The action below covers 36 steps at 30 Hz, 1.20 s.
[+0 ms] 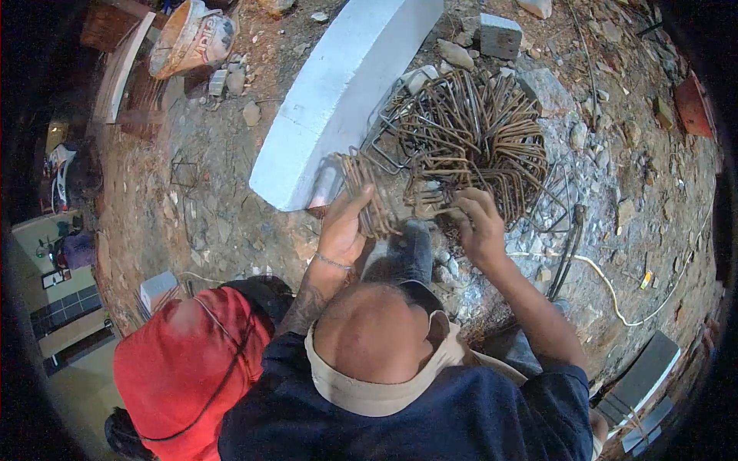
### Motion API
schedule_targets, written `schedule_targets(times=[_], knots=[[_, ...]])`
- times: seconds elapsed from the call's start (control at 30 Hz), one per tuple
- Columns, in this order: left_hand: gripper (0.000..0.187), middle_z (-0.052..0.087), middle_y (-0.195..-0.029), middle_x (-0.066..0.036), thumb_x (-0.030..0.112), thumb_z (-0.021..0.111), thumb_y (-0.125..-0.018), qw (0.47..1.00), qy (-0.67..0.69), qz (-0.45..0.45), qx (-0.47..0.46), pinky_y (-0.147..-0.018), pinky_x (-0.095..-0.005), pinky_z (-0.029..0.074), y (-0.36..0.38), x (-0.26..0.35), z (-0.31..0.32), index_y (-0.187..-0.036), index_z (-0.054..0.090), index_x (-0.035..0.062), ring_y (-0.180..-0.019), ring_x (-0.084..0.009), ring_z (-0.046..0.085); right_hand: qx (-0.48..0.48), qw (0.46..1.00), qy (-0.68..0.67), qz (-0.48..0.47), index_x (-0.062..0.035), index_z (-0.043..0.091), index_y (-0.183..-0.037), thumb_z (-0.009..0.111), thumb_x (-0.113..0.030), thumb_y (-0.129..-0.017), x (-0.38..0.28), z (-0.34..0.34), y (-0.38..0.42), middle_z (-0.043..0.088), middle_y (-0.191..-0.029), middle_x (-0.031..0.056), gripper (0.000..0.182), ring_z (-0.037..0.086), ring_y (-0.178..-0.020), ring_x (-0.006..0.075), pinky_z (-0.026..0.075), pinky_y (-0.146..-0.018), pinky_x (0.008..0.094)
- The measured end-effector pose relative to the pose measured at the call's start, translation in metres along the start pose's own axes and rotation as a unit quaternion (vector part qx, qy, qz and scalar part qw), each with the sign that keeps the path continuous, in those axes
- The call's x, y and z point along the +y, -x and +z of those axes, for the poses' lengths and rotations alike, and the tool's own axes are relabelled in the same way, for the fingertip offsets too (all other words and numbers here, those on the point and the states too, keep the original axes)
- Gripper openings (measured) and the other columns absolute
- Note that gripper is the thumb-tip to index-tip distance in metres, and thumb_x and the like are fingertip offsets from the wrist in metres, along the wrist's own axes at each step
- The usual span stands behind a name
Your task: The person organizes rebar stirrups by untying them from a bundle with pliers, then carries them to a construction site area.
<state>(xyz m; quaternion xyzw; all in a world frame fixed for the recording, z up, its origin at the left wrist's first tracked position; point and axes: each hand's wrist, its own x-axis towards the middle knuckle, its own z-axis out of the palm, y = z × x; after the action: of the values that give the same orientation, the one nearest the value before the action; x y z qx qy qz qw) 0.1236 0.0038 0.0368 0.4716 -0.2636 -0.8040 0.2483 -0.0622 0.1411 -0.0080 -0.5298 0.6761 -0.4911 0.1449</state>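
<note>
Head view — bent-rod bundle (369, 196) gripped by left hand (344, 230), rod (440, 211) pinched by right hand (480, 227) — tangled heap (503, 127) could be dragged by snagging.

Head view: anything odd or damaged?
Two things: the bent-rod pile looks largely brown, probably rust, with greyer patches; and the bucket, top left, has brownish smears. Nothing looks clearly broken.
</note>
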Motion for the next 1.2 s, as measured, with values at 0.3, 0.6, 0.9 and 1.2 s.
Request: schedule_targets(times=[0.3, 0.6, 0.9, 1.2], knots=[[0.024, 0.062, -0.091, -0.005, 0.017, 0.057, -0.089, 1.0, 0.012, 0.008, -0.019, -0.067, -0.0321, 0.054, 0.001, -0.002, 0.006, -0.106, 0.055, 0.0014, -0.08, -0.0156, 0.062, 0.02, 0.983, -0.005, 0.182, 0.001, 0.056, -0.092, 0.053, -0.014, -0.09, -0.007, -0.032, 0.005, 0.055, -0.07, 0.013, 0.015, 0.054, -0.061, 0.0222, 0.043, -0.057, 0.033], [0.018, 0.061, -0.081, -0.006, 0.02, 0.058, -0.089, 0.999, -0.029, -0.023, 0.006, -0.061, -0.0304, 0.053, -0.002, -0.007, 0.003, -0.099, 0.055, 0.0049, -0.074, -0.0157, 0.062, 0.165, 0.895, -0.256, 0.327, -0.0048, 0.051, -0.088, 0.046, -0.027, -0.096, -0.021, -0.069, -0.035, 0.039, -0.064, -0.004, 0.024, 0.034, -0.057, 0.0029, 0.029, -0.049, 0.0194], [0.018, 0.058, -0.082, -0.004, 0.02, 0.058, -0.089, 0.999, -0.026, -0.021, -0.012, -0.063, -0.0303, 0.053, -0.004, -0.005, 0.015, -0.099, 0.055, 0.0052, -0.076, -0.0154, 0.061, 0.151, 0.786, -0.481, 0.359, -0.0085, 0.048, -0.085, 0.046, -0.025, -0.096, -0.005, -0.056, -0.03, 0.031, -0.059, -0.0061, 0.02, 0.027, -0.049, 0.0043, 0.023, -0.044, 0.0207], [0.018, 0.058, -0.08, -0.002, 0.02, 0.058, -0.088, 0.999, -0.027, -0.007, -0.025, -0.063, -0.0287, 0.05, -0.002, -0.004, 0.028, -0.098, 0.056, 0.0049, -0.071, -0.0144, 0.059, 0.055, 0.884, -0.316, 0.34, -0.0044, 0.056, -0.095, 0.046, -0.024, -0.096, -0.011, -0.043, -0.026, 0.043, -0.061, -0.0046, 0.021, 0.035, -0.052, 0.0041, 0.027, -0.047, 0.0191]])
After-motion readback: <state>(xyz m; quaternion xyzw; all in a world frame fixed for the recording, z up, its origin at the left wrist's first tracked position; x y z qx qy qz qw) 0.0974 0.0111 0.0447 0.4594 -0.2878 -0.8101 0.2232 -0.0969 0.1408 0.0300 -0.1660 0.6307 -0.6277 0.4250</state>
